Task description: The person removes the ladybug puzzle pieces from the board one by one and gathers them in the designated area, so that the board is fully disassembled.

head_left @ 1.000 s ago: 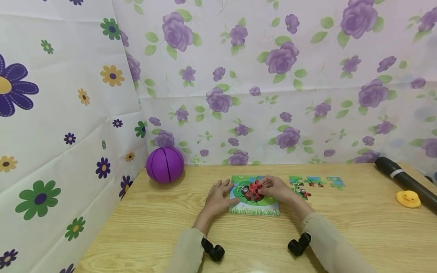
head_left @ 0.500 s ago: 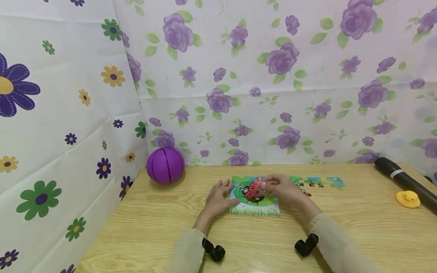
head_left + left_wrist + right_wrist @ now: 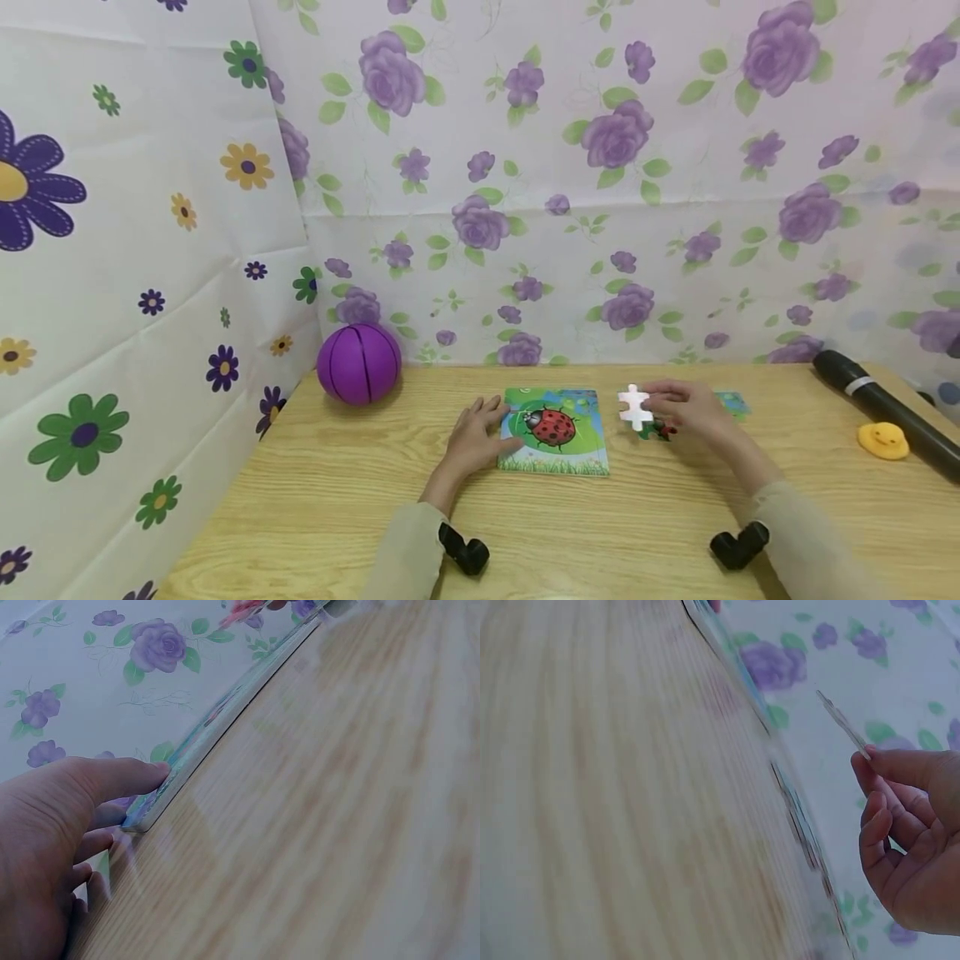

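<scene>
Your left hand (image 3: 474,439): grip loose, touching ladybug board (image 3: 555,432) at nine o'clock; right hand (image 3: 693,408) pinches white puzzle piece (image 3: 635,408).

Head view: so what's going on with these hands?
A person's right hand pinches a puzzle piece raised above the table, its white face showing. The left hand touches the left side of a ladybug board. Other pieces lie on the table to the board's right.

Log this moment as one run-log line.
left hand: touching edge of ladybug board | right hand: pinching puzzle piece, white face showing, above table | loose pieces: right of board
</scene>
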`<state>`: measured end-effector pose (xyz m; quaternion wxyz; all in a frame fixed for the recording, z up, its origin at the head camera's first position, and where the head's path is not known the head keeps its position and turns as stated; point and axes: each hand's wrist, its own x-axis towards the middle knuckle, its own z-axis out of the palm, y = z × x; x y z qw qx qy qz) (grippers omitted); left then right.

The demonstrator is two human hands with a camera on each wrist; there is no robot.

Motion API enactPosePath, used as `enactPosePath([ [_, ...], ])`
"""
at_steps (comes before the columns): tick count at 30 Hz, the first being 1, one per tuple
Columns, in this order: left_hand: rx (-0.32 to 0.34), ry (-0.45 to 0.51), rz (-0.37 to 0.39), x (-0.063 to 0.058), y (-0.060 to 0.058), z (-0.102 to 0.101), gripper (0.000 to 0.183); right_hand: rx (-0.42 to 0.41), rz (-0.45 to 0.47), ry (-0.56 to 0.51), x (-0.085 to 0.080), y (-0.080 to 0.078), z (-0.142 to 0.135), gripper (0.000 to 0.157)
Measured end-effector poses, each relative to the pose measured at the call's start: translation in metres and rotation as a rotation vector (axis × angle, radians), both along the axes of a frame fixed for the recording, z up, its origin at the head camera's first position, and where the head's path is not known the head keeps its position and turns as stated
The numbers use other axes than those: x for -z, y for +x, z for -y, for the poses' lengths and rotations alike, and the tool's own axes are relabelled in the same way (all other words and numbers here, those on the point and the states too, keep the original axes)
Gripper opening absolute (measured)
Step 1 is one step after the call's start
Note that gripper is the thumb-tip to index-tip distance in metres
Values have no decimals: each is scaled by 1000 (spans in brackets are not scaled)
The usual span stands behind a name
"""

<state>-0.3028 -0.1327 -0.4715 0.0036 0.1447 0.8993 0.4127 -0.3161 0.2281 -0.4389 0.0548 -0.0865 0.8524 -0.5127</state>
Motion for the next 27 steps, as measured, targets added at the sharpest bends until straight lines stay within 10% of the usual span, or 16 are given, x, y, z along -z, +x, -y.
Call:
enactPosePath([
  [27,12,12,1,-2,2,0,67,40,4,106,20,9,-75,51],
])
